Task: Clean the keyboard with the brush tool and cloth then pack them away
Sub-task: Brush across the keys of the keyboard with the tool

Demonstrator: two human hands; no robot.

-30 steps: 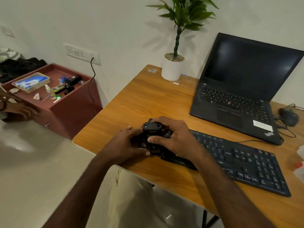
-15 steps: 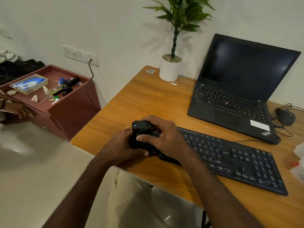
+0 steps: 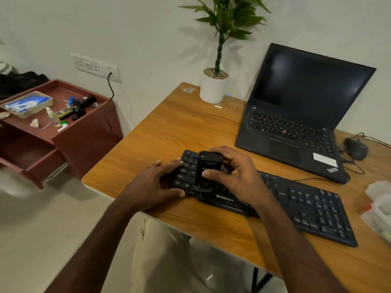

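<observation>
A black keyboard [image 3: 306, 206] lies slantwise on the wooden desk [image 3: 179, 127], its left end near the front edge. Over that left end my right hand [image 3: 234, 174] grips a black brush tool [image 3: 208, 168], held upright with its lower end against the keys. The thumb presses on the tool's front and the fingers curl behind it. My left hand [image 3: 156, 185] rests at the keyboard's left end, fingers stretched over the keys and thumb along the front edge. I see no cloth that I can be sure of.
An open black laptop [image 3: 296, 115] stands behind the keyboard, a mouse [image 3: 356, 148] with cable at its right. A potted plant [image 3: 213, 87] sits at the desk's back. Clear plastic items [image 3: 378, 208] lie at the right edge. A red cabinet [image 3: 63, 132] with an open drawer stands left.
My left hand has let go of the brush tool and now lies stretched on the keyboard's left end. The right hand holds the tool alone. The other person's hand at the cabinet is gone.
</observation>
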